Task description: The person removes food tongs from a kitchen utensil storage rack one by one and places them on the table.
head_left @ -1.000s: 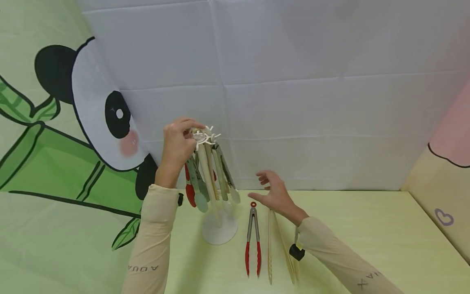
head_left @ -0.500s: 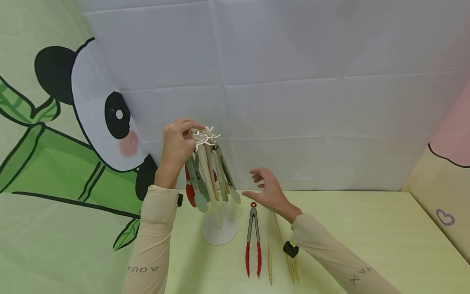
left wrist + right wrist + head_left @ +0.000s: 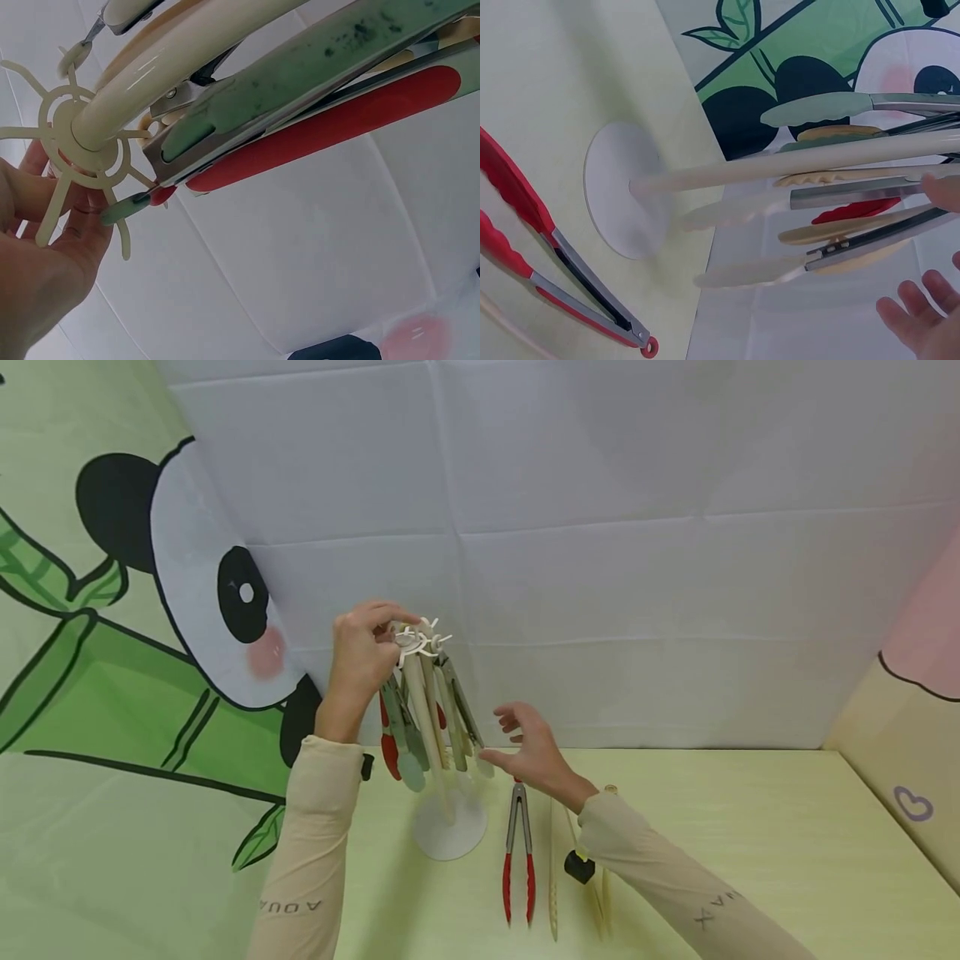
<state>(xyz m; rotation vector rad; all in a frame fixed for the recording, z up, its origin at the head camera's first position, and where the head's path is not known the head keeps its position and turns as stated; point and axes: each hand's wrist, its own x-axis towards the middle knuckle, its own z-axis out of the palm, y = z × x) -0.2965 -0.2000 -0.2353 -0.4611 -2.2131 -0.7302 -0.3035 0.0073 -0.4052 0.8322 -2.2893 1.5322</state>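
A cream utensil stand (image 3: pixel 450 831) with a round base and a crown of hooks stands on the table. Several tongs hang from it, among them green-handled tongs (image 3: pixel 300 82), red tongs (image 3: pixel 337 131) and pale-tipped tongs (image 3: pixel 754 271). My left hand (image 3: pixel 356 656) grips the hook ring at the top, fingers curled behind it. My right hand (image 3: pixel 534 752) is beside the hanging tongs, thumb and fingers spread and holding nothing. In the right wrist view its thumb (image 3: pixel 943 191) overlaps the metal handles. Red-tipped tongs (image 3: pixel 519 852) lie with arms spread on the table below it.
Slim pale tongs (image 3: pixel 553 885) lie right of the red-tipped ones, partly hidden by my right sleeve (image 3: pixel 645 852). Behind the table (image 3: pixel 750 827) hangs a white cloth (image 3: pixel 600 593). A panda print (image 3: pixel 202 577) covers the left side.
My right hand has moved left toward the hanging tongs, its fingers still spread. The left hand keeps its grip at the top of the stand.
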